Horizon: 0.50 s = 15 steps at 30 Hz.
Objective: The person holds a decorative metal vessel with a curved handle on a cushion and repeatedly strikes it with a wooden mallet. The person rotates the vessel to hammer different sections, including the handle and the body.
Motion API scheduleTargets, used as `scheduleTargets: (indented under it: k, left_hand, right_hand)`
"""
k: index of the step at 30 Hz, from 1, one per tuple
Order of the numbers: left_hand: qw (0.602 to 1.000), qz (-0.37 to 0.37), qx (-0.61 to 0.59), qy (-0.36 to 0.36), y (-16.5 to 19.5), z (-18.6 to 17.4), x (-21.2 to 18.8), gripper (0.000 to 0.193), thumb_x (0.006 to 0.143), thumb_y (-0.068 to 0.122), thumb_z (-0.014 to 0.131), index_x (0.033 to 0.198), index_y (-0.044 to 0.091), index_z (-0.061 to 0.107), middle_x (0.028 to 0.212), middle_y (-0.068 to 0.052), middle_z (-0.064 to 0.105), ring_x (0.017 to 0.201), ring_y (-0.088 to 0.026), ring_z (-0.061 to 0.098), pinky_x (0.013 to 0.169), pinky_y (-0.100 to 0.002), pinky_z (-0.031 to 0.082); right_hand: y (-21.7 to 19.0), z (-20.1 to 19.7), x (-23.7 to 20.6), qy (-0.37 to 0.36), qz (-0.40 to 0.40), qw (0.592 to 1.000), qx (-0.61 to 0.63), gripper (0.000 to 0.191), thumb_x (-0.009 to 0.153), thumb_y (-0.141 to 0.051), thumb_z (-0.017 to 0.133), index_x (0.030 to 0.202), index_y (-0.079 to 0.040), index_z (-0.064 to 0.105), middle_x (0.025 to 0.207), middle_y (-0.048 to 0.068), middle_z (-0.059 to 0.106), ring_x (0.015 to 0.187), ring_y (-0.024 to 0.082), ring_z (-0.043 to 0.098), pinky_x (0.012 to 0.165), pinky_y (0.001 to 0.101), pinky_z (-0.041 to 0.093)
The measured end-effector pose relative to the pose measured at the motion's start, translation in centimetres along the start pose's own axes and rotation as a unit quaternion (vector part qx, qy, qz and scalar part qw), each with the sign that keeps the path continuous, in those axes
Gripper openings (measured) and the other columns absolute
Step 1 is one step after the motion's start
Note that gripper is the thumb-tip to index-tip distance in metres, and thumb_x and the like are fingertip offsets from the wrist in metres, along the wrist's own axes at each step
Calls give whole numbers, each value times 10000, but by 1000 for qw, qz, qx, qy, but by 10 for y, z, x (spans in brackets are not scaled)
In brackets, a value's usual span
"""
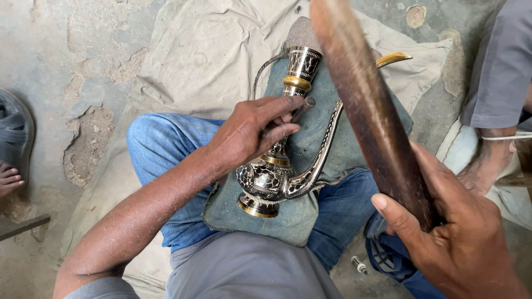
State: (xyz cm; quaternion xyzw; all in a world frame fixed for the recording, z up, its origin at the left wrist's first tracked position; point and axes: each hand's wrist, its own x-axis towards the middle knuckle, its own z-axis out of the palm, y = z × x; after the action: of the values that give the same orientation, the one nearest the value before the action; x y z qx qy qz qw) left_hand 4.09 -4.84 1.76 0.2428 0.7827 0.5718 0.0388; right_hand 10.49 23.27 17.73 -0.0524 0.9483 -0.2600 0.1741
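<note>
Two hands: left hand [252, 133] on ewer [277, 160], right hand [454, 238] gripping stick [371, 111].

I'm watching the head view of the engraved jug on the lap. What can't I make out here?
- Small tool under the left hand: fingers cover all but its tip.
- Neck of the metal jug: hidden behind the same hand.
- Top end of the wooden stick in the right hand: blurred, cut by the upper edge.
- Another person's foot at right: leg cut by the edge.
- Small object on the floor: too small to identify.
</note>
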Motion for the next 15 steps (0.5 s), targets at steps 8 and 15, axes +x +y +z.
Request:
scheduleTargets:
  k: [8, 15]
  left_hand:
    - [999, 28, 23, -7, -4, -1, 0, 320, 1024, 158, 713, 1320, 75, 624, 1098, -171, 703, 897, -289, 727, 748, -414, 581]
    - [1000, -7, 7, -20, -5, -1, 3, 363, 973, 160, 738, 1311, 77, 636, 1004, -154, 700, 803, -265, 718, 684, -398, 569]
  right_hand:
    - [-6, 5, 1, -34, -37, 996, -67, 753, 898, -292, 710, 1519, 46, 454, 990, 233, 738, 750, 239, 783, 596, 351, 605]
    - [-20, 8, 16, -2, -68, 996, -58, 714, 931, -275, 673, 1490, 87, 417, 961, 253, 717, 750, 249, 764, 578, 348, 586]
